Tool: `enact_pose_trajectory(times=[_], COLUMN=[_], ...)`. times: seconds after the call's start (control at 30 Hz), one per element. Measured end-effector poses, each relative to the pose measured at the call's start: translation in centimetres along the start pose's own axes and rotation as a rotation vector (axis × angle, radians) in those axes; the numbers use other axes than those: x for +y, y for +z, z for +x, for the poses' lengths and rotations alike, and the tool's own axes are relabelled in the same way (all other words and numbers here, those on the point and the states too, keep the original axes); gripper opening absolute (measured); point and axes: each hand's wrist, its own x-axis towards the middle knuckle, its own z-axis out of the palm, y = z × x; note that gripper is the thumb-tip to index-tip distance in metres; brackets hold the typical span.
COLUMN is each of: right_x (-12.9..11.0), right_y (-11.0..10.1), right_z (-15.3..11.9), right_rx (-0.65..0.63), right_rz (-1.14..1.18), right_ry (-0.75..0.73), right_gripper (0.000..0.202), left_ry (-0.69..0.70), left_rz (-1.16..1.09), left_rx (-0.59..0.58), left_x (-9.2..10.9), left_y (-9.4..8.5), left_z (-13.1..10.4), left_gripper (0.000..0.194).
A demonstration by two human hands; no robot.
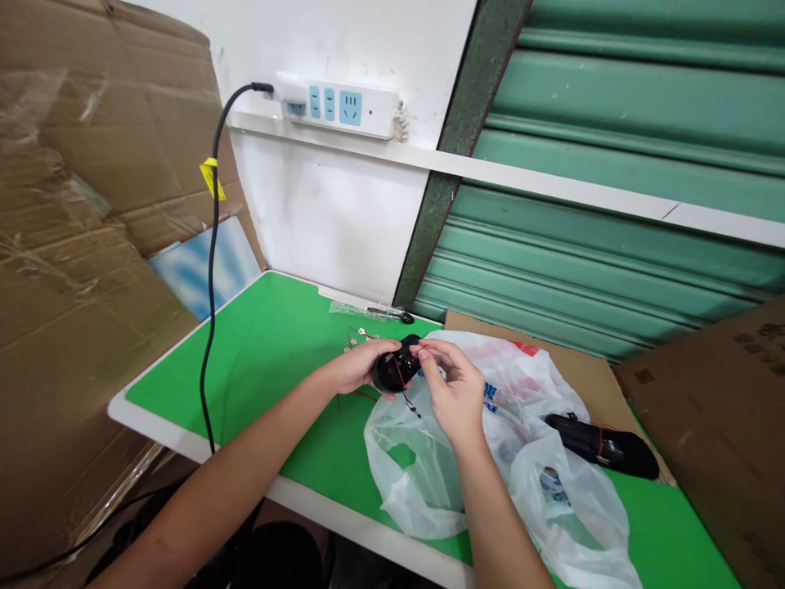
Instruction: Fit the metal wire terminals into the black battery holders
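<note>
A glossy black plastic shell (388, 375) with thin red and black wires is held above the green table. My left hand (356, 367) is closed around its left side, thumb on top. At its right, the fingers of my right hand (452, 383) pinch a thin red wire (422, 349). A small dark connector (417, 412) dangles below the shell on its wires. Just behind my left hand, several small metal-ended pieces with wires (356, 337) lie on the table. A similar long black piece with a red wire (604, 446) rests at the right.
A white plastic bag (423, 483) spreads over the green table (208, 360) beneath and right of my hands. A black spoon-like item (398, 316) lies at the back edge. Cardboard boxes (91, 286) flank the table; a black cable (213, 245) hangs from a power strip (343, 106).
</note>
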Motion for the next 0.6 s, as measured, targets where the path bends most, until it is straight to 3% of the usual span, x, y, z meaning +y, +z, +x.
enact_pose_trajectory(times=[0.27, 0.47, 0.6], right_x=[-0.6, -1.1, -0.6], right_y=[0.1, 0.1, -0.5], right_z=[-0.1, -0.2, 0.1], right_rx=[-0.074, -0.132, -0.051], right_rz=[-0.075, -0.111, -0.046], right_ry=[-0.051, -0.108, -0.114], right_gripper=[0.011, 0.012, 0.028], left_ry=[0.085, 0.142, 0.235], left_rz=[0.038, 0.054, 0.173], left_rx=[0.099, 0.060, 0.064], left_x=[-0.3, -0.3, -0.4], left_y=[0.0, 0.2, -0.1], left_z=[0.4, 0.3, 0.2], left_gripper=[0.023, 0.035, 0.041])
